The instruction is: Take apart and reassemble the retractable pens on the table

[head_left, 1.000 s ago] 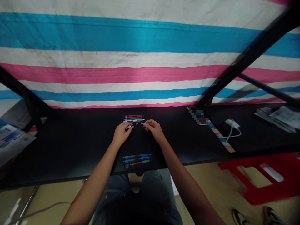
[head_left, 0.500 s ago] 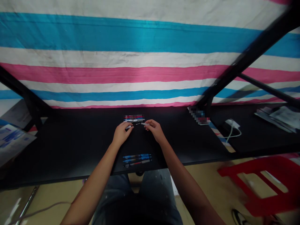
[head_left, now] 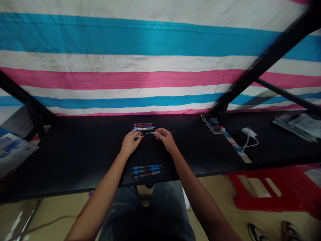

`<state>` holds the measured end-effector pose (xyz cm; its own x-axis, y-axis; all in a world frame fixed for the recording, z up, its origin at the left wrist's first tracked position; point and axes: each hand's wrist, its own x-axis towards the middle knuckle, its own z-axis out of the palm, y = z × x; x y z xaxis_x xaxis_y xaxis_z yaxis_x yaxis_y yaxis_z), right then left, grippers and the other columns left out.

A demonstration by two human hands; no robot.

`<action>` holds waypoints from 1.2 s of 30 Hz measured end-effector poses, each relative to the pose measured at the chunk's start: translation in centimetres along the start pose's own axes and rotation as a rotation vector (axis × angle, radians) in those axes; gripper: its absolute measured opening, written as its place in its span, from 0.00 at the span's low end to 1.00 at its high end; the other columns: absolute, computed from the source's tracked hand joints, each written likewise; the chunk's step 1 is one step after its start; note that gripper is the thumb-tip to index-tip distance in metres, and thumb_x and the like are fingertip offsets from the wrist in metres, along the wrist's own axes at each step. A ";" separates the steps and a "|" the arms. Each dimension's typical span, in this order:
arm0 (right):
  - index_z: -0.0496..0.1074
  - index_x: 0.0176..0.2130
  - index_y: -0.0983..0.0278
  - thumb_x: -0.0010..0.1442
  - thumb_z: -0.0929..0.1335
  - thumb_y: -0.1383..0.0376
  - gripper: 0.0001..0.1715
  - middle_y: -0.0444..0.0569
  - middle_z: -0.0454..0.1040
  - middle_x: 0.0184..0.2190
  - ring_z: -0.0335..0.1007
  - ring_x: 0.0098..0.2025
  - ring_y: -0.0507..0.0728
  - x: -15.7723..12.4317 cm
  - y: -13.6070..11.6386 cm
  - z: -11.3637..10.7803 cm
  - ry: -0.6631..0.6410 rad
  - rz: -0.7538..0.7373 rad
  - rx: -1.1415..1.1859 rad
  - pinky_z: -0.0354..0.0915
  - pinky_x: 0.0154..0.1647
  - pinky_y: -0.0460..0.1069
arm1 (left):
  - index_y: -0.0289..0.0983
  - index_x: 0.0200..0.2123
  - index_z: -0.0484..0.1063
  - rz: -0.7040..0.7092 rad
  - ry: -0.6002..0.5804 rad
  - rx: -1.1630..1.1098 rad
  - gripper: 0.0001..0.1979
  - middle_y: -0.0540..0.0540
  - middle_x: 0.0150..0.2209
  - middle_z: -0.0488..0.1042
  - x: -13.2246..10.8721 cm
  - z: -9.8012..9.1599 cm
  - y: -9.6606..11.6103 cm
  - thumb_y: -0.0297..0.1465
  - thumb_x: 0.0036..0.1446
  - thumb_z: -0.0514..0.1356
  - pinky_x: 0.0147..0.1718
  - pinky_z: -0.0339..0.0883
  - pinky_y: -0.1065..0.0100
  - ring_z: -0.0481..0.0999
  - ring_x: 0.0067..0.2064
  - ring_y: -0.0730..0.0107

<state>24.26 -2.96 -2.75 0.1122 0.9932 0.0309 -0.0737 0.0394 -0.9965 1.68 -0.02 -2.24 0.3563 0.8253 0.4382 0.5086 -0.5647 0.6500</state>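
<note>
My left hand [head_left: 129, 144] is closed on a short white-and-dark pen part [head_left: 137, 136], much of it covered by the fingers. Between thumb and fingers my right hand [head_left: 166, 138] pinches a pale pen barrel [head_left: 154, 133]. A thin dark piece [head_left: 147, 133] with a light tip spans the small gap between the two parts; whether it joins both I cannot tell. Just beyond the hands, several pens [head_left: 143, 124] in red, blue and white lie side by side. Nearer my body, three pens [head_left: 146, 169], two blue and one grey-black, form a second row.
The black table [head_left: 82, 150] backs onto a striped cloth [head_left: 140, 80]. A blurred-out item [head_left: 213, 124] lies by the right post. Farther right are a white charger with cable [head_left: 249, 133] and papers [head_left: 301, 125]. A red stool [head_left: 271, 189] stands on the floor near someone's shoes [head_left: 257, 232].
The red stool at the lower right has shifted and turned, and a second shoe shows more fully. My hands have hardly moved; the gap between their pen parts looks slightly more bridged.
</note>
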 end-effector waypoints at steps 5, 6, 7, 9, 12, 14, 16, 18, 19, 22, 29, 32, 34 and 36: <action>0.76 0.37 0.62 0.51 0.75 0.57 0.14 0.45 0.75 0.28 0.68 0.29 0.53 -0.1 -0.1 0.0 0.003 -0.011 -0.015 0.65 0.34 0.50 | 0.39 0.41 0.78 0.002 -0.005 0.001 0.05 0.44 0.41 0.80 0.0 0.0 0.0 0.31 0.63 0.63 0.45 0.71 0.61 0.78 0.44 0.59; 0.76 0.37 0.62 0.51 0.75 0.57 0.14 0.44 0.75 0.28 0.68 0.29 0.53 -0.1 -0.1 0.0 0.004 -0.012 -0.015 0.65 0.34 0.50 | 0.39 0.41 0.78 0.003 -0.006 0.001 0.05 0.44 0.40 0.80 0.0 0.0 0.0 0.31 0.63 0.62 0.45 0.71 0.61 0.78 0.44 0.59; 0.76 0.37 0.62 0.51 0.75 0.58 0.14 0.44 0.75 0.28 0.68 0.29 0.53 -0.1 -0.2 0.0 0.005 -0.012 -0.014 0.65 0.34 0.50 | 0.39 0.41 0.78 0.004 -0.008 0.002 0.05 0.44 0.40 0.80 0.0 0.0 0.0 0.31 0.63 0.62 0.45 0.71 0.61 0.78 0.44 0.59; 0.76 0.37 0.62 0.51 0.75 0.58 0.14 0.44 0.75 0.28 0.68 0.29 0.53 -0.1 -0.2 0.0 0.006 -0.009 -0.013 0.65 0.34 0.50 | 0.39 0.40 0.78 0.008 -0.009 0.004 0.05 0.44 0.40 0.80 0.0 0.0 0.0 0.31 0.64 0.62 0.45 0.71 0.61 0.78 0.44 0.59; 0.76 0.37 0.62 0.51 0.74 0.57 0.14 0.44 0.75 0.28 0.68 0.29 0.53 -0.1 -0.2 0.0 0.013 -0.007 -0.024 0.65 0.34 0.50 | 0.39 0.40 0.78 0.005 -0.012 0.007 0.05 0.44 0.40 0.80 0.0 0.0 0.0 0.31 0.64 0.62 0.46 0.71 0.61 0.78 0.44 0.59; 0.76 0.37 0.62 0.51 0.74 0.57 0.14 0.44 0.75 0.28 0.68 0.29 0.53 -0.1 -0.2 0.0 0.014 -0.004 -0.030 0.65 0.35 0.50 | 0.39 0.40 0.78 0.002 -0.019 0.012 0.05 0.44 0.40 0.80 0.0 0.0 0.0 0.31 0.64 0.62 0.46 0.71 0.61 0.78 0.44 0.59; 0.76 0.37 0.62 0.51 0.74 0.57 0.14 0.44 0.75 0.28 0.68 0.29 0.53 -0.1 -0.2 0.0 0.013 -0.001 -0.033 0.65 0.35 0.50 | 0.39 0.41 0.78 0.001 -0.020 0.016 0.05 0.44 0.40 0.79 0.0 0.0 0.0 0.32 0.64 0.62 0.46 0.71 0.61 0.78 0.44 0.59; 0.75 0.36 0.62 0.51 0.74 0.57 0.14 0.44 0.74 0.28 0.68 0.29 0.54 -0.1 -0.3 0.0 0.012 -0.001 -0.037 0.66 0.35 0.51 | 0.40 0.41 0.78 0.003 -0.021 0.018 0.05 0.44 0.40 0.79 0.0 0.0 0.1 0.32 0.64 0.62 0.47 0.71 0.60 0.78 0.44 0.59; 0.76 0.37 0.62 0.51 0.74 0.57 0.14 0.44 0.74 0.28 0.68 0.29 0.54 -0.2 -0.3 0.0 0.011 -0.001 -0.038 0.66 0.35 0.51 | 0.40 0.40 0.78 0.004 -0.022 0.019 0.05 0.44 0.40 0.80 0.0 0.0 0.1 0.32 0.64 0.62 0.47 0.71 0.60 0.78 0.44 0.59; 0.76 0.37 0.62 0.51 0.74 0.57 0.15 0.44 0.74 0.28 0.68 0.29 0.54 -0.2 -0.3 0.0 0.005 0.004 -0.037 0.66 0.35 0.51 | 0.40 0.40 0.78 0.006 -0.024 0.023 0.05 0.44 0.40 0.80 0.0 0.0 0.1 0.32 0.64 0.62 0.46 0.71 0.60 0.78 0.45 0.59; 0.75 0.37 0.62 0.51 0.74 0.57 0.14 0.44 0.74 0.28 0.68 0.29 0.53 -0.1 -0.3 0.0 0.009 -0.004 -0.021 0.65 0.34 0.50 | 0.39 0.41 0.78 0.000 -0.027 0.021 0.05 0.44 0.41 0.80 0.0 -0.1 0.1 0.31 0.64 0.62 0.47 0.71 0.60 0.78 0.45 0.59; 0.75 0.37 0.62 0.51 0.75 0.57 0.15 0.44 0.74 0.28 0.69 0.29 0.53 -0.1 -0.2 0.0 0.009 -0.006 -0.014 0.65 0.34 0.49 | 0.39 0.41 0.78 -0.005 -0.026 0.025 0.05 0.44 0.41 0.80 0.1 -0.1 0.2 0.32 0.64 0.62 0.46 0.71 0.61 0.78 0.44 0.60; 0.75 0.37 0.62 0.51 0.75 0.57 0.15 0.44 0.74 0.28 0.69 0.30 0.53 -0.1 -0.2 0.0 0.007 -0.007 -0.013 0.65 0.34 0.49 | 0.39 0.41 0.78 -0.006 -0.026 0.022 0.05 0.44 0.40 0.80 0.0 -0.1 0.2 0.32 0.64 0.61 0.45 0.71 0.61 0.79 0.43 0.60; 0.75 0.37 0.62 0.51 0.75 0.56 0.16 0.44 0.74 0.28 0.69 0.30 0.53 -0.2 -0.2 0.1 0.005 -0.004 -0.016 0.65 0.34 0.50 | 0.39 0.41 0.78 -0.001 -0.029 0.020 0.06 0.44 0.40 0.80 0.0 0.0 0.2 0.32 0.64 0.61 0.44 0.71 0.61 0.79 0.43 0.60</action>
<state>24.20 -3.12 -2.50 0.1169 0.9925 0.0343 -0.0573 0.0412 -0.9975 1.75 -0.11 -2.08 0.3784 0.8252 0.4193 0.5246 -0.5644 0.6374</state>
